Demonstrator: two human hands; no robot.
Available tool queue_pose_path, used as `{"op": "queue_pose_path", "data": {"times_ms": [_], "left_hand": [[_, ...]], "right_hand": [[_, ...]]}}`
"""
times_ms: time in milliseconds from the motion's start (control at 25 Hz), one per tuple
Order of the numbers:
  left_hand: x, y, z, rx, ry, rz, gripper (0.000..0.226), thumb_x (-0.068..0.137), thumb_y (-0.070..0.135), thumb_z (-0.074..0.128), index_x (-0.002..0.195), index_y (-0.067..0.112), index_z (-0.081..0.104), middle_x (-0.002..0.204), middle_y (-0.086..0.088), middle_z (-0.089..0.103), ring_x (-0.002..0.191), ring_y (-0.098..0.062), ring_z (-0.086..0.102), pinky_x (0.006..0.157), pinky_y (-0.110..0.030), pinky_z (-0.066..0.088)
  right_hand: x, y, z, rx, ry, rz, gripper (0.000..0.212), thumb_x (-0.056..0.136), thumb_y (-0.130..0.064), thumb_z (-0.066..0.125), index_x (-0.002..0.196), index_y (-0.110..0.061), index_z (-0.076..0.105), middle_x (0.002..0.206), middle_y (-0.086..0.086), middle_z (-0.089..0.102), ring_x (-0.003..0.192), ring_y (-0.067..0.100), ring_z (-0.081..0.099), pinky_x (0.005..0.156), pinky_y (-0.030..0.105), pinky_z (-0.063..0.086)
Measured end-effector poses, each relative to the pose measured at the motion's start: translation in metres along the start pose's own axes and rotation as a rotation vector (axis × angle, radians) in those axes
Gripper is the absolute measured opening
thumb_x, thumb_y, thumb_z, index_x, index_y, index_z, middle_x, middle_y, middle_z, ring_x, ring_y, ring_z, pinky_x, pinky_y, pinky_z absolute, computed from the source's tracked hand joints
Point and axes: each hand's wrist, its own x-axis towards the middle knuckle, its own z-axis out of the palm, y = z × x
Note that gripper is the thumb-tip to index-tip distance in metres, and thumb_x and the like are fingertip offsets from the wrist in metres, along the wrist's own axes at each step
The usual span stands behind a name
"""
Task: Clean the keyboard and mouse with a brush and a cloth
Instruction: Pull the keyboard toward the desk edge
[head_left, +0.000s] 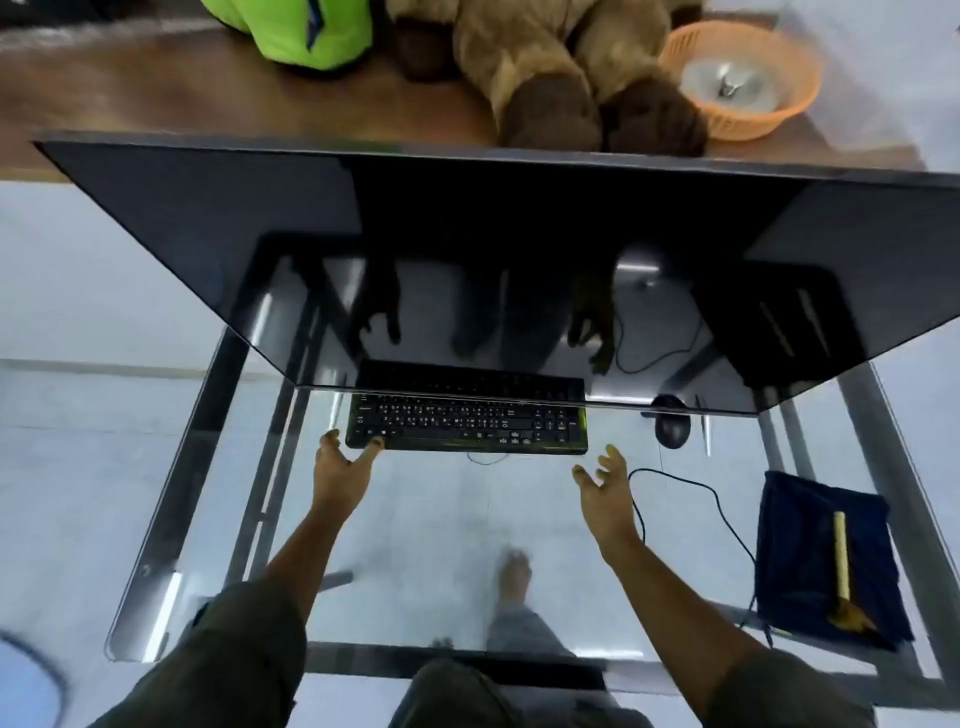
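Knee and sleeves nearest. Both hands empty, fingers apart: left hand touching keyboard at its 7 o'clock corner, right hand just short. Mouse at 3 o'clock. Brush lies on cloth, 4 o'clock on glass worktop. Cleaning not started, I'd judge.

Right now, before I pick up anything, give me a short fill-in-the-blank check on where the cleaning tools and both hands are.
1. The brush with the yellow handle lies on top of the dark blue ____.
2. The left hand has its fingers at the near left corner of the ____.
3. The right hand is open and holds ____.
4. The mouse sits to the ____ of the keyboard on the glass desk.

Missing words: cloth; keyboard; nothing; right
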Motion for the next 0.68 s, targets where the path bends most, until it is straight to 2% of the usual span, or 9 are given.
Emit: {"op": "queue_pose_path", "data": {"times_ms": [160, 360, 560, 680], "left_hand": [[0.013, 0.007, 0.012, -0.065, -0.013, -0.045, 0.074, 0.087, 0.043, 0.073, 0.142, 0.01, 0.037, 0.129, -0.012, 0.062, 0.119, -0.033, 0.058, 0.101, -0.041, 0.045], [0.013, 0.006, 0.018, -0.112, -0.007, -0.04, 0.074, 0.087, 0.04, 0.074, 0.143, 0.008, 0.036, 0.121, -0.01, 0.063, 0.106, -0.025, 0.056, 0.094, -0.035, 0.043], [-0.015, -0.022, 0.016, -0.052, 0.016, -0.018, 0.077, 0.081, 0.041, 0.08, 0.137, 0.004, 0.041, 0.108, -0.007, 0.066, 0.11, -0.032, 0.062, 0.1, -0.049, 0.048], [-0.042, -0.047, 0.011, -0.004, 0.02, -0.014, 0.076, 0.074, 0.048, 0.082, 0.127, 0.007, 0.047, 0.108, -0.009, 0.068, 0.11, -0.033, 0.06, 0.098, -0.054, 0.049]], "right_hand": [[0.034, -0.014, 0.008, -0.042, -0.064, 0.062, 0.07, 0.095, -0.013, 0.065, 0.154, -0.015, 0.028, 0.144, 0.006, 0.049, 0.131, 0.025, 0.05, 0.105, 0.035, 0.04], [0.035, -0.009, 0.008, -0.03, -0.062, 0.095, 0.068, 0.095, -0.014, 0.065, 0.153, -0.015, 0.03, 0.134, 0.001, 0.052, 0.113, 0.017, 0.052, 0.094, 0.03, 0.039], [0.008, 0.013, -0.006, -0.052, -0.049, 0.104, 0.064, 0.094, -0.011, 0.065, 0.15, -0.013, 0.034, 0.128, 0.0, 0.054, 0.113, 0.017, 0.053, 0.094, 0.029, 0.037], [-0.022, 0.034, -0.011, -0.052, -0.008, 0.109, 0.062, 0.094, -0.009, 0.065, 0.148, -0.012, 0.036, 0.123, 0.0, 0.054, 0.114, 0.02, 0.054, 0.095, 0.031, 0.038]]}}
